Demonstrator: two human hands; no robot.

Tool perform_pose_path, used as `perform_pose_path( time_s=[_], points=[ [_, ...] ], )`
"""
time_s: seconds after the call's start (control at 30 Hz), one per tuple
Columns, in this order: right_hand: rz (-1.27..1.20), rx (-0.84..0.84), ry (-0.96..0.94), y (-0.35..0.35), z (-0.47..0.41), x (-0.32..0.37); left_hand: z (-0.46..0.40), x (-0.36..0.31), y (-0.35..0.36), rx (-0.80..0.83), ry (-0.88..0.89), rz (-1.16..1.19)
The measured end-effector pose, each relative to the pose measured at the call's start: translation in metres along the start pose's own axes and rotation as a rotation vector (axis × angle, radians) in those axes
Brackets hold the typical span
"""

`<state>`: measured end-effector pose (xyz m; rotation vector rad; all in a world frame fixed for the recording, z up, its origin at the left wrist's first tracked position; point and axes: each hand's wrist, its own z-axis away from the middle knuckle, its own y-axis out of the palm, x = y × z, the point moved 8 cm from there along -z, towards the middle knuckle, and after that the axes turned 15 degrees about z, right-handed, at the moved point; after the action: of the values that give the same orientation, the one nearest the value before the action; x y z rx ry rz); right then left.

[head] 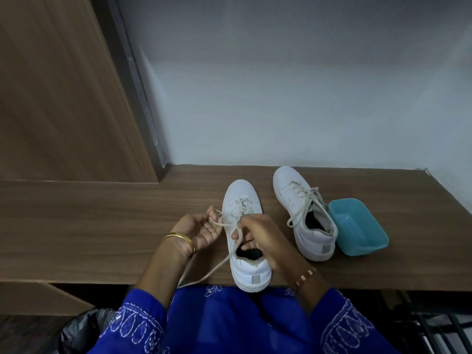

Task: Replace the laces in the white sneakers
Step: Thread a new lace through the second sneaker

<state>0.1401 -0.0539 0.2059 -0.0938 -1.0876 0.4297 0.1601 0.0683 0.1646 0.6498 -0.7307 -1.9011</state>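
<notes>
White near sneaker (246, 241) lies toe-away on counter (102, 226); lace (224, 224) runs leftward from right hand (258, 238) pinch (at eyelets) into curled left hand (201, 229) fingers.

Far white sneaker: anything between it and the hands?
Nothing visible. The far white sneaker stands beside the near white sneaker, bare wooden tabletop between them. The teal plastic tub sits on its far side, out of the way.
</notes>
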Motion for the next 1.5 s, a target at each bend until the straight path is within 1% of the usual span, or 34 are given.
perform_pose_path(
  time_s=[0.1,0.13,0.17,0.37,0.43,0.5,0.57,0.6,0.63,0.67,0.7,0.73,0.77,0.8,0.87,0.9,0.93,1.0,1.1,1.2,1.27,1.4,1.47,1.5],
  points=[
    [-0.123,0.16,0.028,-0.003,0.002,0.004,0.0,0.004,0.001,0.032,-0.021,-0.026],
    [-0.179,0.201,0.038,-0.003,0.005,0.005,-0.001,0.004,0.001,0.028,-0.017,-0.033],
    [-0.222,0.204,0.037,-0.006,0.005,0.007,-0.002,0.002,-0.001,0.014,-0.005,-0.044],
    [-0.213,-0.095,-0.135,-0.079,0.006,0.025,-0.008,-0.009,-0.027,-0.068,0.038,-0.177],
    [-0.184,-0.179,-0.168,-0.101,0.009,0.03,-0.011,-0.01,-0.036,-0.085,0.049,-0.224],
    [-0.108,-0.237,-0.185,-0.114,0.013,0.033,-0.011,-0.01,-0.039,-0.104,0.094,-0.331],
    [0.048,-0.274,-0.195,-0.115,0.016,0.038,-0.007,-0.015,-0.031,-0.118,0.226,-0.566],
    [0.134,-0.277,-0.203,-0.111,0.017,0.04,0.0,-0.019,-0.021,-0.124,0.341,-0.741],
    [0.208,-0.27,-0.219,-0.104,0.018,0.043,0.01,-0.025,-0.007,-0.142,0.5,-0.948],
    [0.265,-0.259,-0.242,-0.096,0.017,0.046,0.023,-0.029,0.009,-0.163,0.696,-1.164],
    [0.309,-0.251,-0.277,-0.088,0.018,0.05,0.037,-0.028,0.026,-0.147,0.876,-1.329],
    [0.347,-0.249,-0.319,-0.081,0.018,0.054,0.047,-0.023,0.039,-0.094,1.011,-1.383],
    [0.381,-0.259,-0.361,-0.074,0.017,0.057,0.054,-0.017,0.047,-0.018,1.065,-1.361],
    [0.414,-0.289,-0.393,-0.07,0.016,0.059,0.057,-0.008,0.054,0.081,1.05,-1.288],
    [0.473,-0.378,-0.419,-0.066,0.013,0.061,0.054,0.012,0.063,0.261,0.937,-1.184],
    [0.489,-0.417,-0.426,-0.067,0.012,0.062,0.053,0.02,0.066,0.324,0.885,-1.152],
    [0.497,-0.443,-0.427,-0.067,0.011,0.063,0.051,0.024,0.067,0.364,0.848,-1.13],
    [0.511,-0.484,-0.422,-0.072,0.011,0.062,0.047,0.026,0.066,0.384,0.836,-1.159],
    [0.487,-0.511,-0.381,-0.087,0.012,0.053,0.04,0.014,0.055,0.308,0.895,-1.186],
    [0.497,-0.505,-0.335,-0.1,0.013,0.044,0.034,-0.011,0.038,0.137,0.948,-1.104],
    [0.486,-0.481,-0.322,-0.104,0.013,0.04,0.032,-0.026,0.029,0.043,1.002,-1.121],
    [0.478,-0.443,-0.285,-0.1,0.01,0.033,0.038,-0.036,0.029,-0.092,1.119,-1.313],
    [0.431,-0.427,-0.283,-0.092,0.008,0.03,0.041,-0.031,0.035,-0.152,1.191,-1.469],
    [0.407,-0.418,-0.288,-0.087,0.007,0.029,0.042,-0.025,0.04,-0.14,1.217,-1.553]
  ],
)
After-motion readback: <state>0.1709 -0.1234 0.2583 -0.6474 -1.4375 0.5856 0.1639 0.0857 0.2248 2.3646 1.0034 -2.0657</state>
